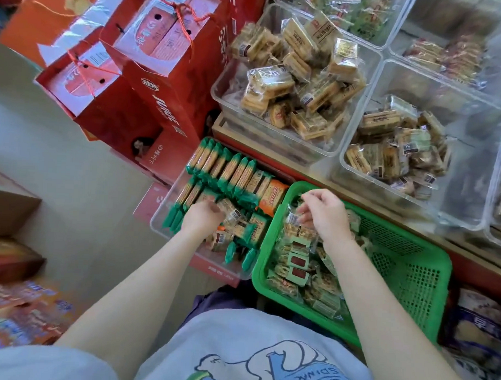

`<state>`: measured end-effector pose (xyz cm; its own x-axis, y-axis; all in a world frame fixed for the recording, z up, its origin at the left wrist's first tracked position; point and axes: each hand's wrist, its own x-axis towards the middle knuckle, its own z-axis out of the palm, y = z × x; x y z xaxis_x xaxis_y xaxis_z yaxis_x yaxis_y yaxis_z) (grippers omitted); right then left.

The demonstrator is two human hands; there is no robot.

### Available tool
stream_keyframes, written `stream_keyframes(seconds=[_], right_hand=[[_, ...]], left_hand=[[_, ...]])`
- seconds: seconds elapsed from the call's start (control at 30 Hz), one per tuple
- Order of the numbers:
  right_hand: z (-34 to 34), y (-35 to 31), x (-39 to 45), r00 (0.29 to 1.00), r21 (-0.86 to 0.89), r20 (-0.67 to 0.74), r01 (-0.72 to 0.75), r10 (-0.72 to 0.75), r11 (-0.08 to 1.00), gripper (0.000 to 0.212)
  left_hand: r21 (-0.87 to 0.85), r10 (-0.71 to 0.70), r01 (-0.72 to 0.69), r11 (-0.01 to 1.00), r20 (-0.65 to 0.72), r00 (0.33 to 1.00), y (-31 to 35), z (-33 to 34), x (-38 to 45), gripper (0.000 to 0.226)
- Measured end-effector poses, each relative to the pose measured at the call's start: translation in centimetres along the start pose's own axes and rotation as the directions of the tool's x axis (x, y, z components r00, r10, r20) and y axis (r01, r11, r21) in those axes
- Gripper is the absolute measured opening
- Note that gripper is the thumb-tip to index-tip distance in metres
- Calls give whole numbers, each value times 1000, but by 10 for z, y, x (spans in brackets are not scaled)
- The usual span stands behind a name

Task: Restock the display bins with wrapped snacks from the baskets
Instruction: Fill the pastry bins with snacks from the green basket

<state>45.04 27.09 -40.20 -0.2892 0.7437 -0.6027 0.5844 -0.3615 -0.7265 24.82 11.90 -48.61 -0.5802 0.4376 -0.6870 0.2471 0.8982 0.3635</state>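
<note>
Gripping snack packet [292, 219], right hand [325, 214], green basket [412, 271]

A wooden shelf [274, 146] with a red front edge carries the clear display bins [294, 77], which stand side by side and touch. Below the shelf is a pale floor [80, 182]. On the floor, left of the shelf, stand red gift boxes [150, 79]; a cardboard box [7, 208] lies further left.

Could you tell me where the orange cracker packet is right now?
In the clear floor bin, against its right side beside the green basket, the orange cracker packet sits.
</note>
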Motion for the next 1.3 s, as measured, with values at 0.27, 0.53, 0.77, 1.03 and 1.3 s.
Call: stream_keyframes(seconds=[0.27, 0.53, 0.77, 1.03, 1.3], right_hand=[[68, 53, 5, 950, -270, 265, -93, 167, 958, 15], [76, 62, -8, 940, -257, 296, -91, 168, 962, 16], [75, 46, -5, 962, -258, 261, -5, 74, 966, 18], [97, 16, -22, 776, -335, 557, 536, -296, 775, 64], [55, -8, -23, 834, 474, 550, -347, 35, 809, 41]], left_hand=[[465, 68, -138, 875, 164, 984, -34, 59, 21, 51], [518, 197, -192, 833, 46, 979, -61, 49, 21, 25], [-382, -112, 99, 919, -13, 994, -62, -8, -6, 33], [-709, 62, 106, 697, 206, 977, -3, -38, -49, 37], [-814, -35, 112, 569, 112, 993, 14, -68, -48, 52]])
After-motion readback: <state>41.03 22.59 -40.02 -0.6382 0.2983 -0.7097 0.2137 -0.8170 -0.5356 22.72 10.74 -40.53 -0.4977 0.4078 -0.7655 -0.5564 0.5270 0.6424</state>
